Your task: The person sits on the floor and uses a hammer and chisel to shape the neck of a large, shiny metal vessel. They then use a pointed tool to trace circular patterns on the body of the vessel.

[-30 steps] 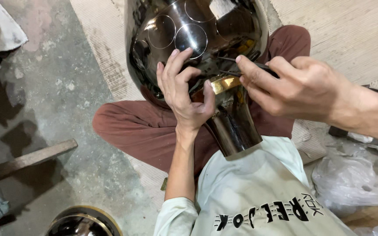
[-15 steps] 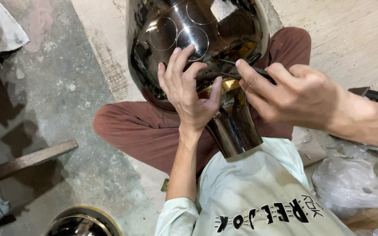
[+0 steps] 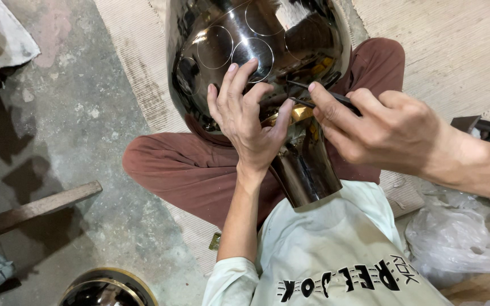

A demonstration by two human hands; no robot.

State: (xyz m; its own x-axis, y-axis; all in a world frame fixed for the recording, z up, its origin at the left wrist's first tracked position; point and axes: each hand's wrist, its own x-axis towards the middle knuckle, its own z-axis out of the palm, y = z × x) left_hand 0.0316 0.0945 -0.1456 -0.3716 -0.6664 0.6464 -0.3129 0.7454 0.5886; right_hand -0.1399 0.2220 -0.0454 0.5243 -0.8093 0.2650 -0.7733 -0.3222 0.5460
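Observation:
A large polished dark metal vessel [image 3: 245, 34] with circles scribed on its belly lies across my lap, its narrow neck [image 3: 307, 170] pointing at my chest. A brass-coloured band [image 3: 300, 113] shows where belly meets neck. My left hand [image 3: 245, 122] lies flat on the belly just above that band, fingers spread, thumb by the band. My right hand [image 3: 381, 130] comes in from the right and pinches a thin dark two-pronged tool [image 3: 301, 93], whose tips touch the metal beside my left fingers.
I sit cross-legged in brown trousers on a woven mat [image 3: 455, 45] over a concrete floor. A wooden plank [image 3: 35, 207] lies at left, a second shiny vessel [image 3: 106, 289] at bottom left, a crumpled plastic bag [image 3: 460, 232] at right, cloth [image 3: 1, 45] at top left.
My left hand has slid slightly up the vessel and spread its fingers flatter. My right hand with the tool has barely shifted.

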